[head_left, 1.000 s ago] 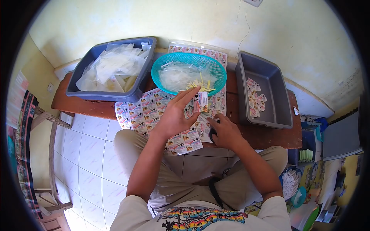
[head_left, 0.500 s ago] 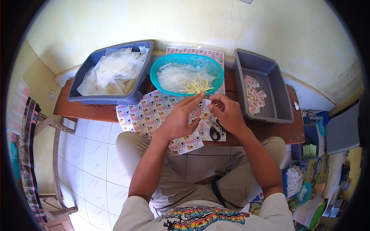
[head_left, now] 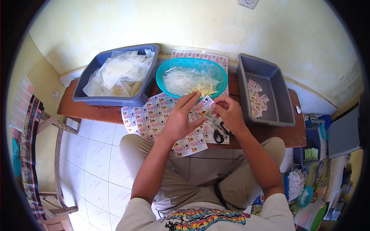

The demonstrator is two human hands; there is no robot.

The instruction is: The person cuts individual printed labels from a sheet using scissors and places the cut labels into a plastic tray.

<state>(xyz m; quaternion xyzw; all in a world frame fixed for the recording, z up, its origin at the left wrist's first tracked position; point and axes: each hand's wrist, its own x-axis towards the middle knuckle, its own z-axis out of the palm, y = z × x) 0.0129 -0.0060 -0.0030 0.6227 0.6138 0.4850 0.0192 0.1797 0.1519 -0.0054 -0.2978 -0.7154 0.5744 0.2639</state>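
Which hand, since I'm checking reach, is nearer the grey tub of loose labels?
Right: the right hand is just left of the grey tub; the left hand is farther left.

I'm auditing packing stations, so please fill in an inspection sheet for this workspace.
Surface: reddish-brown wooden bench, largely covered.
Job's things: printed label at the hands; label sheets with scissors on top; cut labels in the grey bin; teal basket with clear bags and yellow strips; blue-grey tub heaped with translucent bags.
Clutter: small white object at the bench's right end, unidentifiable.
Hands: right hand pinches the label's edge; left hand open beside it, contact unclear.
Cables: possible thin dark cord right of the bench.
Surroundings: cracked wall, tiled floor.
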